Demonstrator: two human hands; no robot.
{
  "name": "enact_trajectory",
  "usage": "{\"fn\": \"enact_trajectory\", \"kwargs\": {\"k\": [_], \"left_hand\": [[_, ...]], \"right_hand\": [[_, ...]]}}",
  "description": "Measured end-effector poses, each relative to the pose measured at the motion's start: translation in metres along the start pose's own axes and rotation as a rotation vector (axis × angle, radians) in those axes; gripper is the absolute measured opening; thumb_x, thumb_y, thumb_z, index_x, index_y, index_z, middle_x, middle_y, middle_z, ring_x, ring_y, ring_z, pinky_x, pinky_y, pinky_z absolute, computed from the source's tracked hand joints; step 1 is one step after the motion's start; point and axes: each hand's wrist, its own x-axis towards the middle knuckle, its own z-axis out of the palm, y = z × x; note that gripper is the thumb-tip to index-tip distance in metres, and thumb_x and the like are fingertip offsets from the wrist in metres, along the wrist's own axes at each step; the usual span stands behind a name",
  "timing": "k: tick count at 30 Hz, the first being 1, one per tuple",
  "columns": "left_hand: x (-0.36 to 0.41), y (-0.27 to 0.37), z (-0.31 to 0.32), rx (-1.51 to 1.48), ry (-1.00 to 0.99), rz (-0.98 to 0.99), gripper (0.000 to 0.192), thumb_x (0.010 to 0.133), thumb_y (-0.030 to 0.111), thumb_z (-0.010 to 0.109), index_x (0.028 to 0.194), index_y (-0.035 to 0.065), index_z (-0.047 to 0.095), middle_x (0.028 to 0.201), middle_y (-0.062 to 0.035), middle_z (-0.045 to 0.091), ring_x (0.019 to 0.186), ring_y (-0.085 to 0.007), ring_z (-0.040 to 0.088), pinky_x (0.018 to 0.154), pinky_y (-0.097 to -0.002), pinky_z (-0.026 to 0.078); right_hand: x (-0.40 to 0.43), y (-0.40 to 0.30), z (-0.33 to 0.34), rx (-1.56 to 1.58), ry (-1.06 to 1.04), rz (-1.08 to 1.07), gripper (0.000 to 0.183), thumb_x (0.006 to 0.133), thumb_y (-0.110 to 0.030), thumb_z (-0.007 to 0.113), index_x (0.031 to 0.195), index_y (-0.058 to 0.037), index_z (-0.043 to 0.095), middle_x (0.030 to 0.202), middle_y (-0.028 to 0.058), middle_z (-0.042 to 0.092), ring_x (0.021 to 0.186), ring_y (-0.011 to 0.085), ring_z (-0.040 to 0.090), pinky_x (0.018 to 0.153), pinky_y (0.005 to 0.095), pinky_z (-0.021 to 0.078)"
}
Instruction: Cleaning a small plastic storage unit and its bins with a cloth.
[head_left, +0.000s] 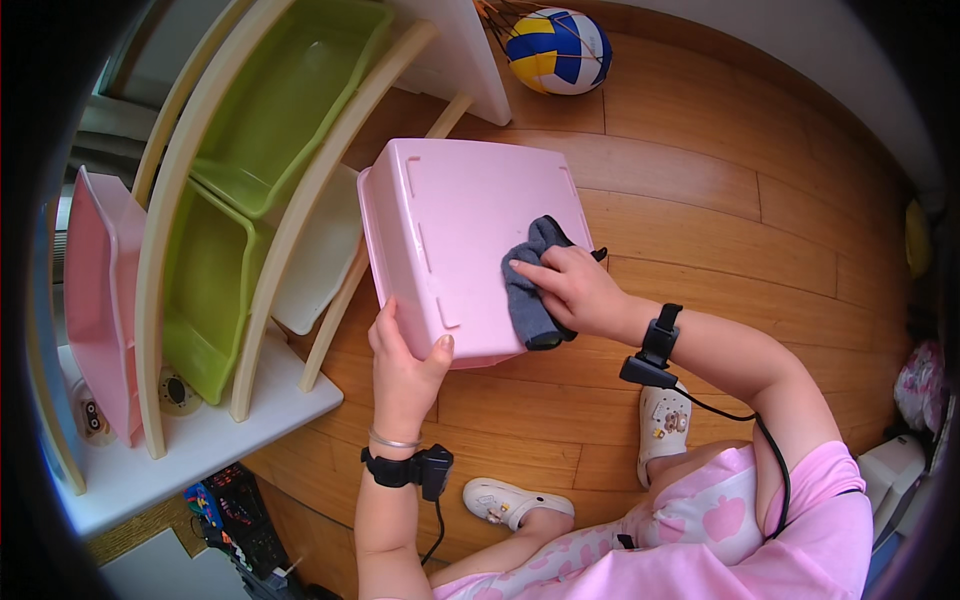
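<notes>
A pink plastic storage bin (480, 202) is held tilted above the wooden floor, its flat underside facing me. My left hand (409, 364) grips the bin's near left corner, thumb on the underside and fingers along the side wall. My right hand (577, 289) presses a dark grey cloth (531, 300) with black edging against the right part of the underside. The index finger lies extended on the cloth. The bin's inside is hidden from view.
At left stands a storage rack (292, 180) with wooden rails, holding green bins (285, 97), another pink bin (97, 300) and a white bin (319, 262). A volleyball (559, 51) in a net lies on the floor (690, 217). Cables hang from both wrist straps.
</notes>
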Motion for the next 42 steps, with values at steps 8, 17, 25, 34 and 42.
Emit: {"fn": "enact_trajectory", "kwargs": {"k": [8, 17, 25, 34, 42], "left_hand": [[0.002, 0.01, 0.0, -0.002, 0.005, -0.01, 0.088, 0.084, 0.035, 0.075, 0.149, -0.0041, 0.03, 0.14, -0.0322, 0.04, 0.123, -0.0473, 0.05, 0.105, -0.0491, 0.045], [0.001, 0.012, 0.002, -0.028, 0.006, -0.028, 0.09, 0.083, 0.038, 0.076, 0.148, -0.0043, 0.03, 0.139, -0.0318, 0.041, 0.123, -0.047, 0.05, 0.105, -0.0486, 0.045], [0.001, 0.007, -0.001, -0.009, 0.024, 0.007, 0.091, 0.083, 0.039, 0.077, 0.148, -0.0047, 0.031, 0.138, -0.0324, 0.042, 0.123, -0.0473, 0.05, 0.105, -0.0492, 0.045], [-0.001, 0.016, 0.0, -0.003, 0.019, -0.018, 0.092, 0.083, 0.041, 0.078, 0.148, -0.0053, 0.031, 0.136, -0.0329, 0.043, 0.123, -0.047, 0.05, 0.104, -0.0489, 0.045], [-0.002, 0.013, 0.006, -0.039, 0.037, -0.013, 0.092, 0.083, 0.041, 0.078, 0.147, -0.0058, 0.032, 0.136, -0.0328, 0.044, 0.123, -0.0469, 0.049, 0.103, -0.049, 0.046]], "right_hand": [[0.017, 0.018, -0.001, -0.079, 0.118, 0.137, 0.049, 0.088, -0.012, 0.064, 0.137, -0.0102, 0.059, 0.11, 0.021, 0.057, 0.095, 0.0407, 0.058, 0.087, 0.0476, 0.05], [0.012, 0.017, -0.002, -0.114, 0.101, 0.203, 0.051, 0.087, -0.012, 0.064, 0.138, -0.01, 0.057, 0.118, 0.0228, 0.057, 0.105, 0.0413, 0.056, 0.094, 0.0483, 0.0479], [0.02, -0.033, 0.006, -0.044, -0.061, -0.204, 0.061, 0.083, -0.02, 0.071, 0.142, -0.0167, 0.055, 0.152, 0.0133, 0.048, 0.119, 0.0378, 0.055, 0.095, 0.0463, 0.0492], [0.081, 0.001, 0.007, -0.084, 0.013, -0.079, 0.058, 0.093, -0.03, 0.063, 0.148, -0.0171, 0.049, 0.157, 0.0145, 0.043, 0.135, 0.0514, 0.042, 0.104, 0.0574, 0.0416], [-0.015, -0.01, 0.008, -0.058, -0.091, -0.348, 0.067, 0.079, -0.024, 0.075, 0.143, -0.024, 0.055, 0.156, 0.0071, 0.046, 0.138, 0.0396, 0.044, 0.097, 0.0488, 0.0464]]}}
